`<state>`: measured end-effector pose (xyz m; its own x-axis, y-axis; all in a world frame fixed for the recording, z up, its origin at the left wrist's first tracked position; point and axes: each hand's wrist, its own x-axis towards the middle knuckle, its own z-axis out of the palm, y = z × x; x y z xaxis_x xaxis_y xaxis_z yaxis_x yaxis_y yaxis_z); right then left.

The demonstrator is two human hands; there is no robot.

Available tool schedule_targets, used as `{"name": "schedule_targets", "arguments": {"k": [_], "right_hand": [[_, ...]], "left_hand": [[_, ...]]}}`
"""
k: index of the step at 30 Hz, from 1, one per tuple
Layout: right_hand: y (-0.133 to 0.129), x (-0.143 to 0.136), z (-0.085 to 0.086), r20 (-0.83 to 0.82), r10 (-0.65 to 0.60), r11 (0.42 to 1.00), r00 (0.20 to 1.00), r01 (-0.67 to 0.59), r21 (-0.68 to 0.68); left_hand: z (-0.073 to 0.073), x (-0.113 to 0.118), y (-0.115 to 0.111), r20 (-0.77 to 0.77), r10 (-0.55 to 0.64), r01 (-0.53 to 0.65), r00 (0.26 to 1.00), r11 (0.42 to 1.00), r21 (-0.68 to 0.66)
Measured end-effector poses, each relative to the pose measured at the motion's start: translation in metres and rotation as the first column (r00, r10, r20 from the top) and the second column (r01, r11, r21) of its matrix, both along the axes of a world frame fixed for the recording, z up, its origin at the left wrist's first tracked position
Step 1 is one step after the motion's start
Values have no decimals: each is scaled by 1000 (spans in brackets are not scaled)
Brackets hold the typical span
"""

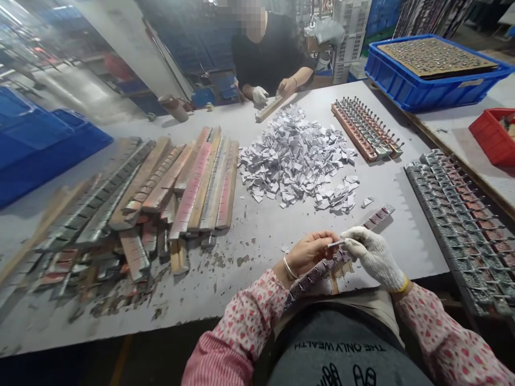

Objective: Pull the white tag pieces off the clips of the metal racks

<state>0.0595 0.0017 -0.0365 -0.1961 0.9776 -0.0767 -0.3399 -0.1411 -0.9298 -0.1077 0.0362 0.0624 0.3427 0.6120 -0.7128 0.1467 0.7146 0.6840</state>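
My bare left hand [308, 253], with a bangle at the wrist, pinches one end of a thin white piece [337, 244]. Its other end meets the fingertips of my right hand [374, 256], which wears a white knitted glove and is also closed in a pinch. Just under both hands runs a long notched strip [311, 277] with a purplish, glittery surface and dark slots. It lies at a slant, and my hands cover its middle. Beyond the hands spreads a heap of small white card-like pieces [295, 155].
Notched wooden bars [193, 187] are stacked at left. On the right stand rows of glittery strips with upright pins [462, 230] and a smaller such set [364, 128]. A blue crate [422, 96] and red bin [491, 139] sit beyond. Opposite, a co-worker [269, 59] holds a bar.
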Motion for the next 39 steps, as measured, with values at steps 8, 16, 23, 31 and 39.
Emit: {"name": "schedule_targets", "arguments": {"k": [8, 16, 23, 31, 39], "right_hand": [[-12, -16, -6, -201, -9, 962, 980, -46, -268], [-29, -7, 17, -465, 257, 879, 847, -405, -251], [-42, -14, -5, -249, 290, 907, 924, -348, -237], [5, 3, -26, 822, 200, 965, 533, -254, -70], [17, -3, -5, 964, 195, 911, 180, -396, -110]], "left_hand": [[-8, -5, -10, -733, -119, 648, 669, 577, 497], [-7, -4, -25, -483, -300, 519, 822, 744, 421], [-7, -1, -31, -655, -444, 762, 612, 552, 337], [-27, -10, -40, -764, -347, 774, 544, 559, 297], [-29, -11, -38, -734, -414, 779, 539, 576, 247]]}}
